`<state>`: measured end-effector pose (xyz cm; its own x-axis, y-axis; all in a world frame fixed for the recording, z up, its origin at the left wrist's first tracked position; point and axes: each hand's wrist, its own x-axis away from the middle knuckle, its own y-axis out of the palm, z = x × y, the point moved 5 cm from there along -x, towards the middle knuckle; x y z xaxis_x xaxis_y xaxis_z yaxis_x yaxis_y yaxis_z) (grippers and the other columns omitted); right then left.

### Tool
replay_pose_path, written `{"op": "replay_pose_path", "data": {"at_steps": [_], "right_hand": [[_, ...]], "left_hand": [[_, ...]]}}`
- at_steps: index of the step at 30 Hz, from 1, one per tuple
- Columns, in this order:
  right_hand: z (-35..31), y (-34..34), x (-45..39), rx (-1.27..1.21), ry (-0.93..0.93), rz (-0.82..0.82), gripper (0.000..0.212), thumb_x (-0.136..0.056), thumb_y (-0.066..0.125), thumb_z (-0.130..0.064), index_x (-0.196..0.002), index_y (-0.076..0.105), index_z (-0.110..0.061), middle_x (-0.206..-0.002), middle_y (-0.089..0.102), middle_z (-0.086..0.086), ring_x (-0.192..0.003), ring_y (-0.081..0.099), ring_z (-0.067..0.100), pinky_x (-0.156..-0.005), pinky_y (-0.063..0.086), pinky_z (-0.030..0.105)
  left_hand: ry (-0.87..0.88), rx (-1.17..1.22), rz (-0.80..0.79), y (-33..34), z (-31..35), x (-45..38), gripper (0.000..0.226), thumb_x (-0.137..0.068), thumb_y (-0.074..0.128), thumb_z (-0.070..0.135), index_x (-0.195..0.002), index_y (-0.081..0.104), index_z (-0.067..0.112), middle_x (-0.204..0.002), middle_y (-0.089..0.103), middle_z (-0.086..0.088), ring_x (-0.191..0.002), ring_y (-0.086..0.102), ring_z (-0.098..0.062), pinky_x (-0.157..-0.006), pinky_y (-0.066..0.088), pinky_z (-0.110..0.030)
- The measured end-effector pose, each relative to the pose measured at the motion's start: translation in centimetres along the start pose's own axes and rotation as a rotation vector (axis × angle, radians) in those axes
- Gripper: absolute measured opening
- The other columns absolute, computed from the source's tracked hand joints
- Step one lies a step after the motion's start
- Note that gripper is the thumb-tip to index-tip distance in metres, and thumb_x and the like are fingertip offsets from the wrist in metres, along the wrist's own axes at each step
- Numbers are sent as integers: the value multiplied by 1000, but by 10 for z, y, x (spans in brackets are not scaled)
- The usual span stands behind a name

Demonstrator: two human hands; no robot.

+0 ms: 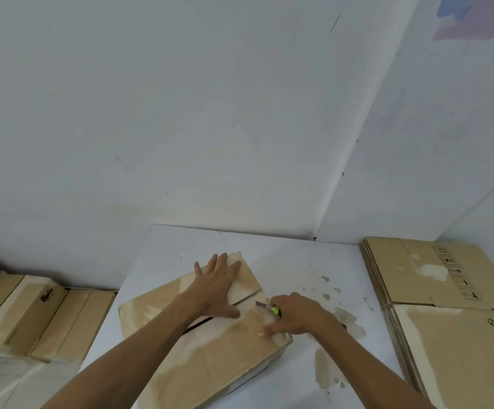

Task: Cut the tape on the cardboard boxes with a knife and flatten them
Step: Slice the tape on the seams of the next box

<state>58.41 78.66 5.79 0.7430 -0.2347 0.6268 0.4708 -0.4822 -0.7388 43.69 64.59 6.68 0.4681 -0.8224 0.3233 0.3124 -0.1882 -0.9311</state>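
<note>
A brown cardboard box [210,355] lies on a white table [298,261] in front of me, its top seam partly parted into a dark slit. My left hand [219,287] lies flat with straight fingers on the far flap. My right hand [295,315] grips a utility knife [269,308] with a yellow-green and black handle. The blade points left at the seam near the box's right end.
A stack of flattened cardboard boxes [452,314] lies at the table's right side. Several taped boxes [33,317] stand in a row low on the left. White walls meet in a corner behind the table. Stains and scraps [328,370] mark the tabletop right of the box.
</note>
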Motion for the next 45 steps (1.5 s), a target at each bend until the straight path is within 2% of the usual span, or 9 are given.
{"op": "replay_pose_path", "data": {"at_steps": [6,8,12,25,34,37,40,43,45], "right_hand": [[-4,-9,-15,35,-35,-147,69,-83,49,-88,-85,57,-19,-103,65,5,-94,62,26,-88,50,40],[-3,-15,-17,-18,-27,-177,82,-83,35,-92,-93,66,-17,-104,71,4,-98,67,26,-93,50,42],[-2,-33,-25,126,-44,-30,73,-92,24,-85,-84,56,-20,-85,61,0,-80,60,20,-78,47,39],[-6,-45,-41,316,-232,98,63,-95,30,-80,-85,51,-21,-79,57,-2,-72,54,17,-71,47,35],[47,-71,-51,144,-113,104,69,-78,47,-92,-79,41,-24,-79,51,-6,-70,48,13,-65,37,33],[50,-71,-50,13,-67,114,70,-78,47,-93,-78,40,-23,-81,51,-1,-69,48,15,-64,35,33],[32,-60,-44,-61,-73,67,67,-80,53,-87,-82,45,-21,-85,54,2,-73,51,17,-65,37,33],[10,-37,-39,-112,-101,-78,70,-76,67,-82,-95,53,-15,-90,57,2,-80,55,18,-67,39,31],[4,-24,-40,-106,-108,-130,69,-73,76,-76,-99,53,-17,-93,56,-1,-83,54,16,-67,39,29]], "left_hand": [[50,48,44,-5,11,-17,120,-69,77,63,-160,11,23,-163,12,-10,-152,15,-35,-117,19,-71],[47,96,45,-6,6,-19,120,-68,77,63,-161,12,24,-162,13,-7,-151,18,-33,-118,19,-68],[73,175,32,-9,-3,-21,121,-67,76,61,-162,10,25,-160,17,-4,-149,20,-30,-120,18,-64],[111,230,-57,-15,-8,-21,127,-66,80,58,-163,8,18,-157,18,-1,-147,22,-26,-124,16,-58],[75,351,-32,-29,-9,-8,115,-64,72,64,-160,21,25,-139,37,11,-119,49,-13,-99,49,-32],[5,425,44,-50,-21,-12,99,-61,58,71,-149,48,26,-135,54,6,-118,58,-11,-102,50,-34],[-21,313,180,-82,-27,-14,61,-70,56,67,-115,72,30,-110,70,12,-95,67,-6,-89,55,-35],[-67,-41,628,-116,-36,-9,18,-83,68,30,-101,69,24,-95,68,8,-85,66,-19,-59,48,-33],[-64,-248,825,-123,-41,-2,34,-73,72,-2,-103,65,11,-100,61,-4,-86,59,-26,-45,32,-29]]}}
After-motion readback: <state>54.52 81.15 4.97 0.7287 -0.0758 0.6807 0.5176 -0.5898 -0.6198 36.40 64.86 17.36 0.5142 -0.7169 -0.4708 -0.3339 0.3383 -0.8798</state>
